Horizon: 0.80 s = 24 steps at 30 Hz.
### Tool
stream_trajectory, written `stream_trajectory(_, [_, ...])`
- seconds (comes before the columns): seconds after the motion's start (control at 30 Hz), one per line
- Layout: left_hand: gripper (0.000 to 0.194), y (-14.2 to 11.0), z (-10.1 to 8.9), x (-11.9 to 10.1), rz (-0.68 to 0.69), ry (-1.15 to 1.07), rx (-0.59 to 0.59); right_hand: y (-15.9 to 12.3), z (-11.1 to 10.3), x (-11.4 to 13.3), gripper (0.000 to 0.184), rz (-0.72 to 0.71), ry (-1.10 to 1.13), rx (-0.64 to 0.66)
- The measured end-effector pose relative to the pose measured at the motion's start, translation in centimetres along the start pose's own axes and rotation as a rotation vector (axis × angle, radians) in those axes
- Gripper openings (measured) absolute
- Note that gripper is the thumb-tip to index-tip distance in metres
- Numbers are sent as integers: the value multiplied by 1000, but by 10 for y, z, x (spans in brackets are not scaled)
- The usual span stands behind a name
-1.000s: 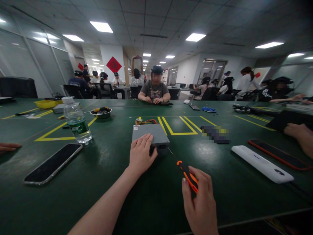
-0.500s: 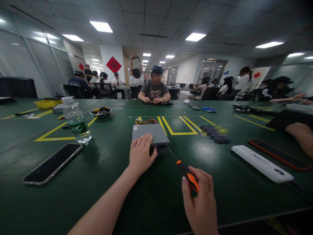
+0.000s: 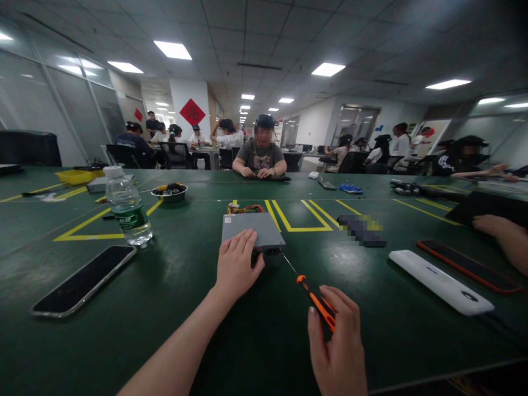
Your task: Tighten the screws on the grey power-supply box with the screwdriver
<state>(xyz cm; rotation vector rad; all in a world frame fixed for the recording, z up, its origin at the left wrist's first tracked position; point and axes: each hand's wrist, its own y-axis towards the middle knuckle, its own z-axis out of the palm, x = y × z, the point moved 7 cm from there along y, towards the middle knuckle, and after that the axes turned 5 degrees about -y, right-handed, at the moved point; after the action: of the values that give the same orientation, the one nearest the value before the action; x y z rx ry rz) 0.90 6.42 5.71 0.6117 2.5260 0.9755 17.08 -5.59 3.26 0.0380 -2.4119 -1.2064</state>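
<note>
A grey metal computer power supply (image 3: 270, 228) lies on the green table, with coloured cables (image 3: 246, 209) behind it. My left hand (image 3: 239, 258) grips its near left part, fingers across the top and thumb at the front face. My right hand (image 3: 340, 335) holds a screwdriver (image 3: 315, 302) with a black and orange handle between thumb and fingers. Its thin shaft points up and left, and the tip meets the near right corner of the power supply. The screw, if any, is too small to make out.
Left on the table (image 3: 173, 319) are a phone (image 3: 84, 280), a water bottle (image 3: 130, 212) and a metal bowl (image 3: 169, 192). Right are a white power bank-like device (image 3: 439, 280) and an orange-edged phone (image 3: 468, 267). A person (image 3: 262, 151) sits opposite; another person's arm (image 3: 505, 236) reaches in at right.
The screwdriver handle has turned within my right fingers, which look slightly looser. My left hand and the power supply hold their place; the view has shifted slightly.
</note>
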Motion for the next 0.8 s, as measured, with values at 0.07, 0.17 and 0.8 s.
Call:
stream_trajectory(0.07, [42, 0, 1, 0, 2, 2, 3, 1, -3, 6, 28, -72, 7, -46])
stream_trajectory(0.17, [42, 0, 1, 0, 2, 2, 2, 5, -6, 6, 25, -132, -41, -3])
stream_trajectory(0.8, [42, -1, 0, 2, 7, -12, 3, 21, -10, -3, 29, -1, -207, 104])
